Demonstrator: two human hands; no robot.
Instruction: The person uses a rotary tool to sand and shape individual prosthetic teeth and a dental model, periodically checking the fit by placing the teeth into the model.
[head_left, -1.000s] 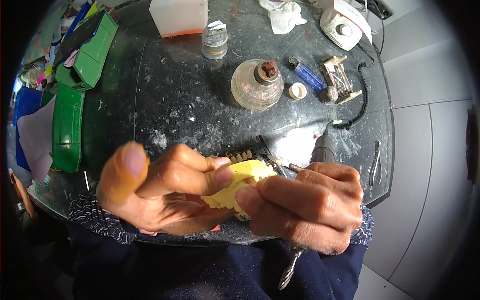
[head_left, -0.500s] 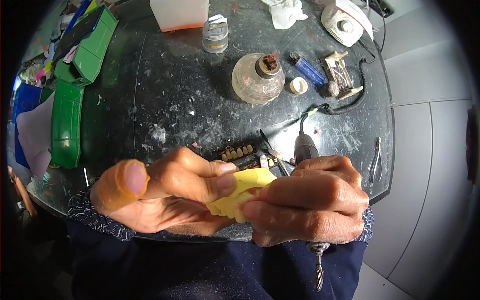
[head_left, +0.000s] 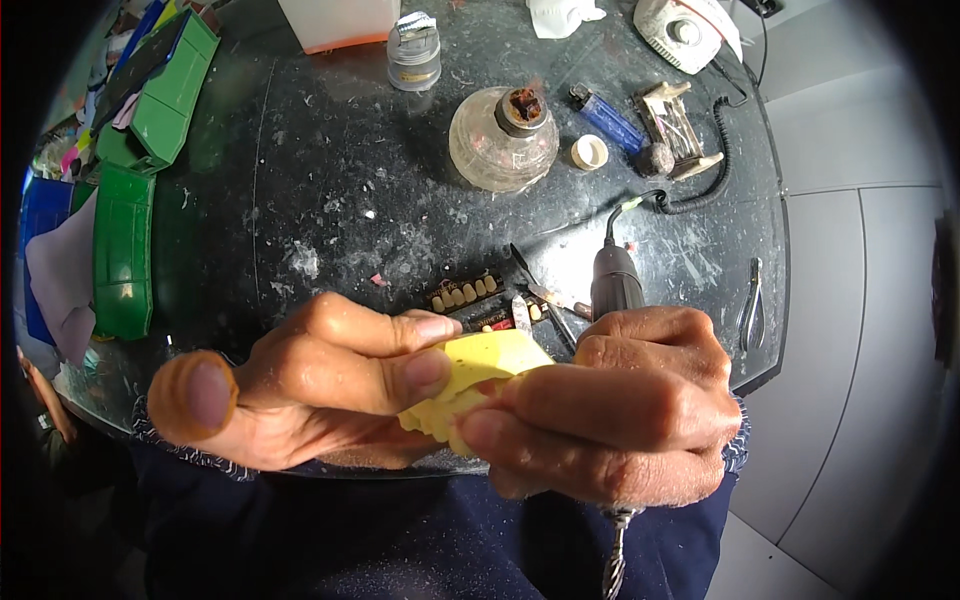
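A yellow dental plaster model (head_left: 497, 352) is held between both hands above the near table edge. My left hand (head_left: 310, 375) is closed on its left side, with the thumb, wrapped in an orange cover, sticking out to the left. My right hand (head_left: 640, 410) is wrapped round a dark rotary handpiece (head_left: 616, 282), whose spiral bur (head_left: 616, 560) points down toward my lap. Its thumb and index finger also press the model's front. Something pinkish shows at these fingertips, too hidden to name. Beyond the model lie a strip of artificial teeth (head_left: 466, 295) and a slim metal knife (head_left: 521, 265).
On the dusty dark table stand a glass spirit lamp (head_left: 500, 150), a grey-lidded jar (head_left: 414, 60), a small white cap (head_left: 589, 152), a blue lighter (head_left: 610, 120) and a handpiece stand (head_left: 675, 120). Pliers (head_left: 752, 305) lie right. Green bins (head_left: 125, 255) line the left.
Both hands and the model have shifted slightly left. The bur has swung a little left and lower. Table items sit slightly higher in view.
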